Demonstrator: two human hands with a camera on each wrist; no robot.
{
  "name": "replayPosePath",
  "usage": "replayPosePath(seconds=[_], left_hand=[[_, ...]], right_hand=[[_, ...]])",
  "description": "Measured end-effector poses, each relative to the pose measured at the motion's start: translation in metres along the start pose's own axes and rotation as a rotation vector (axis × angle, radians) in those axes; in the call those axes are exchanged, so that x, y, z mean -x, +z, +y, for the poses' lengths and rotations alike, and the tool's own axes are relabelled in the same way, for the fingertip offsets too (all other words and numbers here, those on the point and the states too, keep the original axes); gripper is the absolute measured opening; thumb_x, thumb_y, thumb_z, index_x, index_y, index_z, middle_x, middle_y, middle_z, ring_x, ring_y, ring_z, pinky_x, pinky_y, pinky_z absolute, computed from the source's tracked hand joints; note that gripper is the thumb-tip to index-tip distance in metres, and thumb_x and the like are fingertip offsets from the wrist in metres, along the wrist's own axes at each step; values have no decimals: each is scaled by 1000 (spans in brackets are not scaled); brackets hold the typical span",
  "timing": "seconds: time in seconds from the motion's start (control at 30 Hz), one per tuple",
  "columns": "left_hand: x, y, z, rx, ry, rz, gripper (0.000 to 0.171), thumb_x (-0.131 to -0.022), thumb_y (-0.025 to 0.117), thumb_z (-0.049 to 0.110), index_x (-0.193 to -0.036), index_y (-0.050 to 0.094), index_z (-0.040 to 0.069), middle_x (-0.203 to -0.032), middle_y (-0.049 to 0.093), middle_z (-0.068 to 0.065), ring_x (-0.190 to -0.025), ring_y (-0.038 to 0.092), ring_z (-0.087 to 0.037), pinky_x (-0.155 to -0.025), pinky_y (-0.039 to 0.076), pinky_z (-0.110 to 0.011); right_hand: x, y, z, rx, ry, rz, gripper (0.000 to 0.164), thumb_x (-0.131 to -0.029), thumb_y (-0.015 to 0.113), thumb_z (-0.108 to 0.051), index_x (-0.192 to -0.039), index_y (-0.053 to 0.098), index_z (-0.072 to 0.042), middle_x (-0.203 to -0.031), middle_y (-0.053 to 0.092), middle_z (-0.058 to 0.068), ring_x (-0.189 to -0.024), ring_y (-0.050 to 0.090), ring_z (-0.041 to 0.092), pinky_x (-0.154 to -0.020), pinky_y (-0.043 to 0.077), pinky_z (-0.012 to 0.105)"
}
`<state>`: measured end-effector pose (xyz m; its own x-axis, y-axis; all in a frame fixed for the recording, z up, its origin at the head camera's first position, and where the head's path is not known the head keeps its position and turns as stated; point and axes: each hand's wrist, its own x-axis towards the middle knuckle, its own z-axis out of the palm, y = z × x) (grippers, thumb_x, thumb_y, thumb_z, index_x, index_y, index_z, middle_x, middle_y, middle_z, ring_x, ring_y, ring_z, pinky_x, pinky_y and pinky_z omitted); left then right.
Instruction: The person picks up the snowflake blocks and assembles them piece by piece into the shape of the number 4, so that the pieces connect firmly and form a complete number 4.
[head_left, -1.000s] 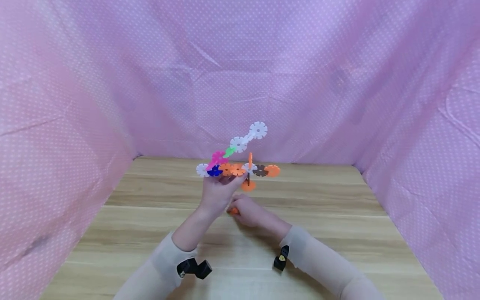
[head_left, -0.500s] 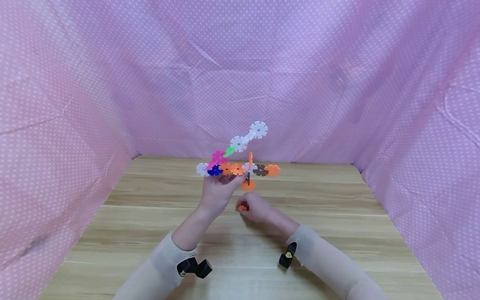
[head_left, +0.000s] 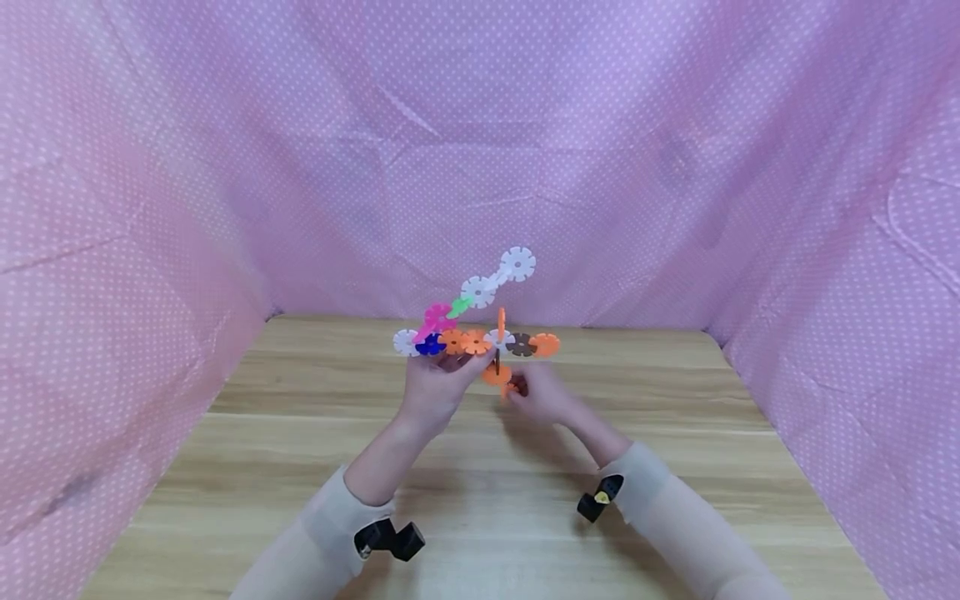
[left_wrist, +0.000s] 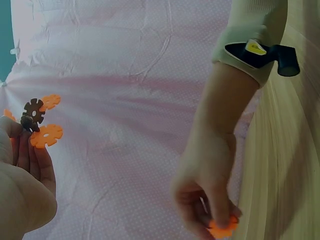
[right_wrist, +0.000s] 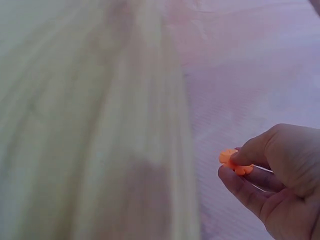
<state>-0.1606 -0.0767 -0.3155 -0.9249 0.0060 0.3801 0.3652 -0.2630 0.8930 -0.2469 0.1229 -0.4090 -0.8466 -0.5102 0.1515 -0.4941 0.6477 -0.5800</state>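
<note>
My left hand point(head_left: 435, 392) grips a model of interlocking notched plastic discs point(head_left: 476, 341) from below, raised over the table. Its row runs through white, blue, orange, white, brown and orange discs. From the row's left part a slanting chain of pink, green and white discs point(head_left: 477, 292) rises to the right. A brown disc point(left_wrist: 34, 111) and orange ones stick out beyond the left fingers in the left wrist view. Between thumb and fingers my right hand point(head_left: 543, 393) pinches a small orange notched disc piece point(right_wrist: 229, 156). It is close beside the model's low orange disc point(head_left: 495, 376).
The wood-grain table point(head_left: 300, 383) spreads under both arms. Pink dotted curtains point(head_left: 480, 167) enclose its back and sides. A black wrist camera point(head_left: 390, 540) juts from the left sleeve, and another black camera point(head_left: 600, 498) from the right one.
My right hand has moved right and farther from me, up to the model's low orange disc, with the orange piece still pinched. The left hand and model stay nearly in place.
</note>
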Motion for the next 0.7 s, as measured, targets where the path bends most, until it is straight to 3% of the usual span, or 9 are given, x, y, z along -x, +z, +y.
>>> replayPosePath(seconds=[0.2,0.37,0.47,0.53,0.7], left_hand=[[0,1,-1,7,17,-14,34,-89,75,-10,-117,60,2,-99,72,8,-94,73,-7,-87,69,-24],[0,2,-3,53,63,-42,43,-89,71,-14,-126,56,2,-100,73,10,-95,74,-8,-88,69,-26],[-1,2,-4,60,69,-31,45,-89,71,-13,-126,58,8,-99,74,11,-94,74,-7,-89,69,-25],[-1,1,-4,55,52,-28,42,-90,71,-12,-122,59,13,-99,74,11,-94,74,-6,-89,68,-23],[1,1,-6,33,-5,-14,48,-90,74,-11,-131,57,8,-98,73,11,-93,73,-7,-89,68,-22]], right_hand=[[4,-34,-10,-58,-79,166,11,-96,73,1,-106,71,2,-92,74,13,-77,67,16,-63,62,26],[7,-66,-30,-83,-74,283,13,-89,78,2,-101,74,-2,-94,77,14,-84,72,28,-73,65,37],[9,-84,-45,-156,-80,346,18,-89,78,4,-106,76,-1,-99,79,15,-92,75,28,-80,68,33],[12,-94,-54,-227,-101,370,17,-91,78,3,-107,76,1,-98,78,17,-86,76,26,-75,68,28],[19,-109,-71,-349,-150,408,14,-94,77,3,-108,75,3,-98,78,20,-81,76,17,-73,68,20]])
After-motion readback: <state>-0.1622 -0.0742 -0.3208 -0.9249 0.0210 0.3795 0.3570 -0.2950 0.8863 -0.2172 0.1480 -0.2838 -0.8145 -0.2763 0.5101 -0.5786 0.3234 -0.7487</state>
